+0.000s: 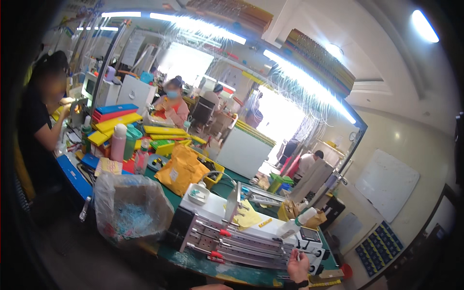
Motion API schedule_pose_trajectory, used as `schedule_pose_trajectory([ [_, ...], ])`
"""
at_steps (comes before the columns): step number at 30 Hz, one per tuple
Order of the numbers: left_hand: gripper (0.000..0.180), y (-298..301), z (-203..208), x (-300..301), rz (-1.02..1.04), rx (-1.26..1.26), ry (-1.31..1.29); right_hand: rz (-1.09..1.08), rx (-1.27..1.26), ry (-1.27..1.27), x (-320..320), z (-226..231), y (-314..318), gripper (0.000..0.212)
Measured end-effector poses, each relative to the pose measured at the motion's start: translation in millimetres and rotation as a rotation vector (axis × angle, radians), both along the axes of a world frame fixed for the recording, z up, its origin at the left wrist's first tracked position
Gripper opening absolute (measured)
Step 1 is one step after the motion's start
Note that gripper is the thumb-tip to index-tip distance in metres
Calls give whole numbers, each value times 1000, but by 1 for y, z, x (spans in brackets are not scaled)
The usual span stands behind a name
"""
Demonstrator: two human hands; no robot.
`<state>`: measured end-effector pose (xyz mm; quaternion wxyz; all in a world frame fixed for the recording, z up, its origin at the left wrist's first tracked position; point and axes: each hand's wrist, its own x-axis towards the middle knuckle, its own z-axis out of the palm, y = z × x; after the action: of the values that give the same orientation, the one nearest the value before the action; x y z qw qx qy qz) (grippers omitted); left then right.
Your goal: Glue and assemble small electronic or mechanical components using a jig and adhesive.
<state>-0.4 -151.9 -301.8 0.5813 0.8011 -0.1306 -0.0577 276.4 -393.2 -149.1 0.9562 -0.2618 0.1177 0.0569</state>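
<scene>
My right hand (298, 267), with a dark band at the wrist, is at the right end of a bench machine (241, 244) with long metal rails and red clamps. Its fingers are bent together at the rail's end; whatever they may hold is too small to make out. At the lower edge only a strip of my left hand (211, 287) shows, in front of the machine, its fingers hidden. A white squeeze bottle (305, 216) and a small display box (309, 235) sit on the machine near my right hand. Yellow paper (247, 216) lies on its white top.
Left of the machine hangs a clear plastic bag (108, 208) with blue scraps inside. Behind are an orange-yellow bag (181, 169), a pink bottle (118, 143) and stacked yellow bars (116, 123). A co-worker (43, 121) works at the left; others sit farther back.
</scene>
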Motion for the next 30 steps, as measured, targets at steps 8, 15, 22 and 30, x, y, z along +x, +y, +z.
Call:
schedule_pose_trajectory([
  [8,44,-3,4,0,34,9,-90,63,-78,-84,40,-64,-10,16],
  [15,49,-7,18,-2,12,-244,-44,-14,-137,-55,-12,-7,32,9],
  [22,35,-12,153,-24,345,-41,-622,495,-39,-222,-35,-41,19,14],
  [30,31,53,207,0,412,693,-958,704,-472,-450,-189,60,45,15],
])
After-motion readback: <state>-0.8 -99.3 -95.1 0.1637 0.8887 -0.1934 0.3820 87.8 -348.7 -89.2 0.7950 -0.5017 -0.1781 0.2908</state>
